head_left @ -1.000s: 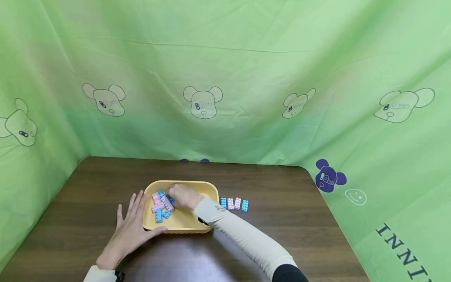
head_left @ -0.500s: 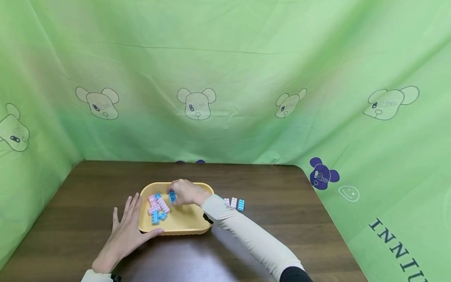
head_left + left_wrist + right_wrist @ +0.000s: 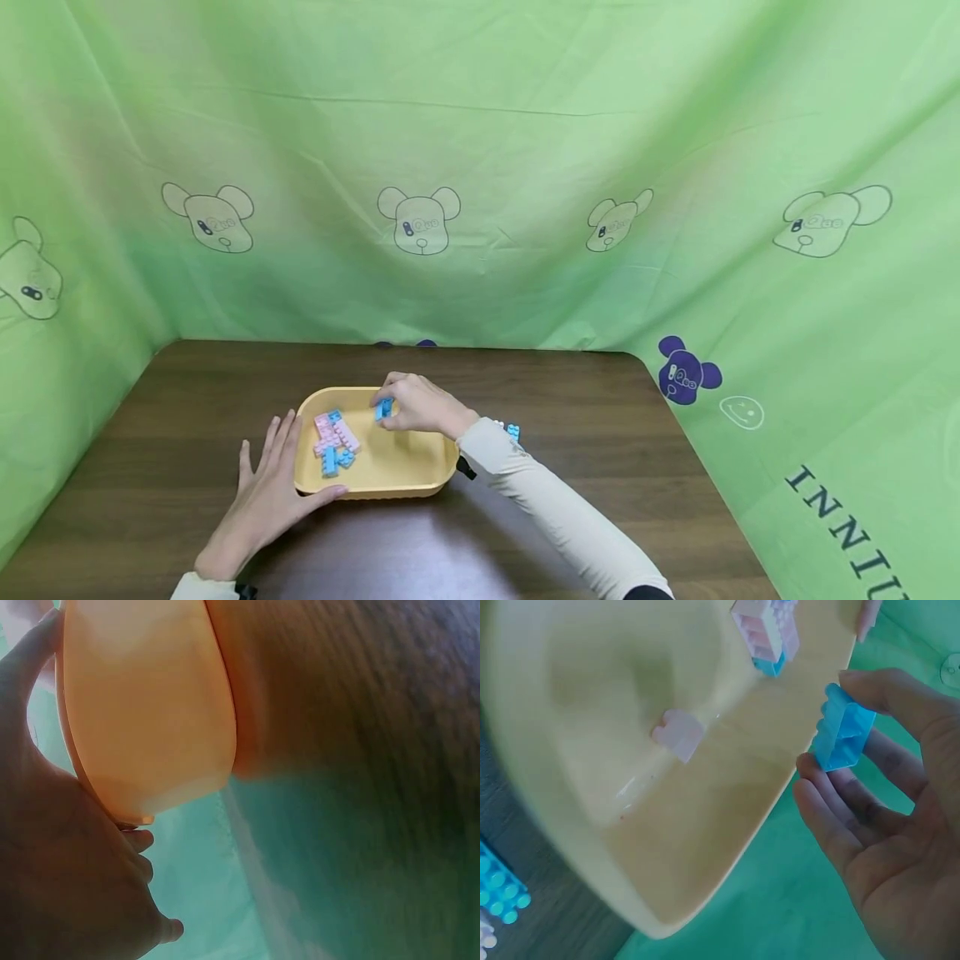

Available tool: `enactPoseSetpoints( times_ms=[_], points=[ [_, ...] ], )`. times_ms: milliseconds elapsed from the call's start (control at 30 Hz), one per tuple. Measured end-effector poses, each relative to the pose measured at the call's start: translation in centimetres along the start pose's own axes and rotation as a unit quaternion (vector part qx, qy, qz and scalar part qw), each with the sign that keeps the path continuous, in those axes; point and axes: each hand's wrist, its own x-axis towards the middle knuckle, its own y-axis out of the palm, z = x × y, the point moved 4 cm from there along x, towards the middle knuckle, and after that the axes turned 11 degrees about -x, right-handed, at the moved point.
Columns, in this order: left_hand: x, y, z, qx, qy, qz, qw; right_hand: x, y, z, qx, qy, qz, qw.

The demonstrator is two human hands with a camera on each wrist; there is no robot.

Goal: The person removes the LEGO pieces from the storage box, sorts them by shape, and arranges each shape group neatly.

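Observation:
A blue toy building brick is pinched between the thumb and fingers of my right hand, above the back of a yellow tray. In the right wrist view, the hollow underside of this blue brick shows. My left hand rests against the tray's left end, fingers straight and spread, with the thumb at the front rim. The left wrist view shows that hand along the tray's wall. Pink bricks and blue bricks lie in the tray's left part.
Right of the tray, a blue brick on the brown table is partly hidden by the right sleeve. A pale pink brick lies apart inside the tray in the right wrist view. A green cloth surrounds the table's back and sides.
My right hand has lifted a blue brick from the pile in the tray and moved right with it. The sleeve now covers more of the bricks on the table. My left hand stays at the tray.

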Motion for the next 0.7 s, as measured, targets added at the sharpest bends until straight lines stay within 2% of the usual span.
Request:
enactPoseSetpoints(
  times_ms=[400,700],
  points=[
    [-0.1,0.0,0.1,-0.002,-0.003,0.002,1.0000,-2.2,0.0,-1.1,0.039,0.010,-0.031,0.999],
    [0.0,-0.1,0.0,0.001,-0.001,-0.004,1.0000,-4.2,0.2,-2.1,0.045,0.004,-0.103,0.994]
  ],
)
